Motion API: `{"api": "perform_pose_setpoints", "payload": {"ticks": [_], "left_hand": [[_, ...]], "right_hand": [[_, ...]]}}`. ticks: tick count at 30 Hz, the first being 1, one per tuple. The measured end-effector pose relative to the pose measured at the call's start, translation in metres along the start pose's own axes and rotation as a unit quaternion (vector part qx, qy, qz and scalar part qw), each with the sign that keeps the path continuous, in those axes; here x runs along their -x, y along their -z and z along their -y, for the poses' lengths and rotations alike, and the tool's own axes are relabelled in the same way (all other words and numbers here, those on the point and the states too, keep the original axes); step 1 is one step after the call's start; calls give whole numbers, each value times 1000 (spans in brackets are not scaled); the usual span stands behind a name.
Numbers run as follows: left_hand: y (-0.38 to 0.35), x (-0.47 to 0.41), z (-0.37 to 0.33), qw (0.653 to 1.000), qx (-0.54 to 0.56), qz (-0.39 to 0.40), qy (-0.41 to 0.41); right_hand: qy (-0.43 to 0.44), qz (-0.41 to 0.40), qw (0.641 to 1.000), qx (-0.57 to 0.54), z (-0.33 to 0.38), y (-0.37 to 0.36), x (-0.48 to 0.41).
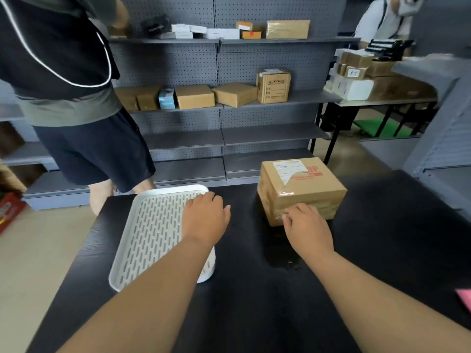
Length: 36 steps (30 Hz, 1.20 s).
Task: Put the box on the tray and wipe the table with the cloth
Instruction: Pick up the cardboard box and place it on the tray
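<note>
A taped brown cardboard box (pixel 305 184) with a white label stands on the black table (pixel 254 301), right of centre. My right hand (pixel 307 225) touches its near front face, fingers spread, holding nothing. A white slotted tray (pixel 153 230) lies to the left on the table. Over the tray's right edge hovers my left hand (pixel 205 217), fingers loosely apart and empty. A wet patch (pixel 283 256) glistens on the table just in front of the box. At the far right edge a pink cloth (pixel 465 296) barely shows.
A person in dark shorts (pixel 94 149) stands beyond the table's far left corner. Grey pegboard shelves (pixel 229 103) holding several cardboard boxes face me. Another person (pixel 384 19) stands at a loaded table at the back right.
</note>
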State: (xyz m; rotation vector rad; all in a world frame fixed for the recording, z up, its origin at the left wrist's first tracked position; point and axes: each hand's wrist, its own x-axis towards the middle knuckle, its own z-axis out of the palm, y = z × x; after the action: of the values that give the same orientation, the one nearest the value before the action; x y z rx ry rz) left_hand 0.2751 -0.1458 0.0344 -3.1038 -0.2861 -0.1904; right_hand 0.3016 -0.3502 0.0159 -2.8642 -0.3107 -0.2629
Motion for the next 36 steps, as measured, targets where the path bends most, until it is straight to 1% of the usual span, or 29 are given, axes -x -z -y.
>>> {"api": "perform_pose_setpoints", "payload": {"ticks": [9,16,21,27,33,36], "left_hand": [[12,7,-120,999,22,-12,44],[9,19,-174,997,21,-18,73],[3,21,-186,996,22,-12,87],[-6,7,-180,994,40,-6,106],[-14,-23,-171,987,78,1,144],[-19,-41,-169,981,116,8,158]], "right_hand": [[23,22,999,9,-120,38,-3],[29,39,999,-7,-177,47,-3],[37,43,998,-22,-190,43,-8],[37,46,998,-20,-188,34,-27],[13,51,998,-30,-187,27,-58],[-12,58,997,-49,-186,19,-78]]}}
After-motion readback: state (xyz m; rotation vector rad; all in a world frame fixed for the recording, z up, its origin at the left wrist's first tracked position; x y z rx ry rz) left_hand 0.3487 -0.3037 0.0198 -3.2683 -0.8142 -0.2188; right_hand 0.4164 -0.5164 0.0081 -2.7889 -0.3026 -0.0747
